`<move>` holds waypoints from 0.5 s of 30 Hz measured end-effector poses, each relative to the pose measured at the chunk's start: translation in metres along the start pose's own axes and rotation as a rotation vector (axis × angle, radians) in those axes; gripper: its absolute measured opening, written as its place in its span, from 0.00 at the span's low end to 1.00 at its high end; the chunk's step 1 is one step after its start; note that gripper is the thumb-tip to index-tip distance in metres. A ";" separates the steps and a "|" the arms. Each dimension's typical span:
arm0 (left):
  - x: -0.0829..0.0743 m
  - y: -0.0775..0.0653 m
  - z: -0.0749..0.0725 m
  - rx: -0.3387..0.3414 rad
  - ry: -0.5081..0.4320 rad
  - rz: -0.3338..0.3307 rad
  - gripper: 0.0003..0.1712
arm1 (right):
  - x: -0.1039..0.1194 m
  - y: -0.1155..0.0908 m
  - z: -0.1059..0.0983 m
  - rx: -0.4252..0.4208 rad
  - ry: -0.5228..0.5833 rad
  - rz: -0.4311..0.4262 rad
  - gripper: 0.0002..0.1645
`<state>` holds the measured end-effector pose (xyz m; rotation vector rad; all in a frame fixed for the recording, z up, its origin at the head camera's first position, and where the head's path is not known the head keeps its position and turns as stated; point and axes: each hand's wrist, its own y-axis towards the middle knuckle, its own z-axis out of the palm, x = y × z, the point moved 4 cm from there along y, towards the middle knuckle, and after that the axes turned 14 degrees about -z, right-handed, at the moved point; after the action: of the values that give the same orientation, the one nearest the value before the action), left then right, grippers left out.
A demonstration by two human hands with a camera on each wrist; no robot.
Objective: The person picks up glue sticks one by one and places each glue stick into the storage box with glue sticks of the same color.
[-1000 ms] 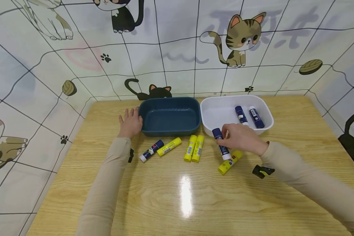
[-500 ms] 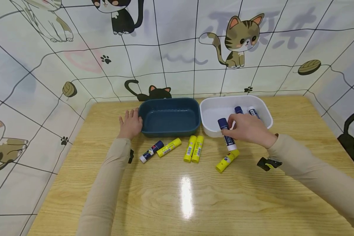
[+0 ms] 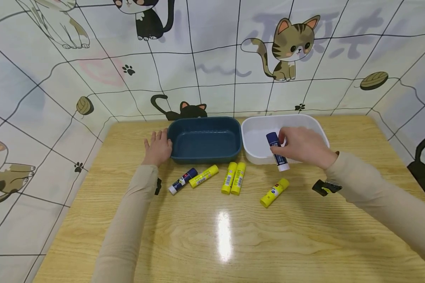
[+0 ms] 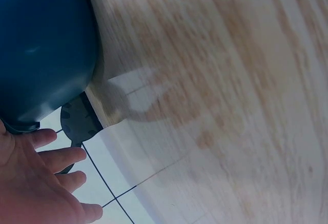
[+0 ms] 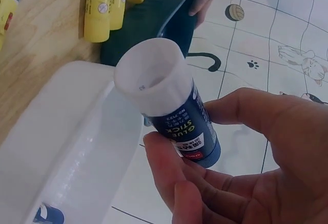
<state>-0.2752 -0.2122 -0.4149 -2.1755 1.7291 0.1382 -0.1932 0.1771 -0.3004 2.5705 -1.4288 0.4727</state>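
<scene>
Between thumb and fingers, my right hand (image 3: 302,146) pinches a dark blue glue stick (image 3: 277,151) with a white base, tilted over the front rim of the white bin (image 3: 255,137). The right wrist view shows the lettering on the held glue stick (image 5: 189,126) and its hollow white end. Another blue glue stick (image 5: 49,215) lies inside the bin there, while my hand hides the bin's right part in the head view. My left hand (image 3: 158,148) rests with fingers extended against the left end of the dark teal bin (image 3: 205,160).
On the wooden table before the bins lie a blue glue stick (image 3: 183,181) and a yellow one (image 3: 203,176) touching it. A yellow pair (image 3: 233,178) sits side by side near the middle. One more yellow glue stick (image 3: 274,192) lies to the right. A cat-print backdrop (image 3: 216,70) stands behind.
My right hand has carried the blue glue stick up and away from the yellow one on the right, to over the white bin's front rim. The left hand stays in place.
</scene>
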 end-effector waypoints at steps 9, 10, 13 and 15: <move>0.000 0.000 0.000 -0.007 -0.001 0.002 0.31 | -0.008 0.005 -0.008 -0.036 -0.065 0.022 0.19; -0.001 0.000 -0.001 -0.007 -0.001 0.002 0.31 | -0.010 0.006 -0.008 -0.036 -0.069 0.029 0.19; -0.001 -0.001 -0.001 -0.006 -0.003 -0.001 0.31 | -0.015 0.009 -0.009 -0.029 -0.083 0.051 0.19; -0.001 -0.001 -0.001 -0.006 -0.004 -0.003 0.31 | -0.018 0.012 -0.009 -0.015 -0.083 0.069 0.21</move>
<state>-0.2742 -0.2117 -0.4131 -2.1807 1.7252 0.1475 -0.2139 0.1880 -0.2982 2.5638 -1.5469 0.3672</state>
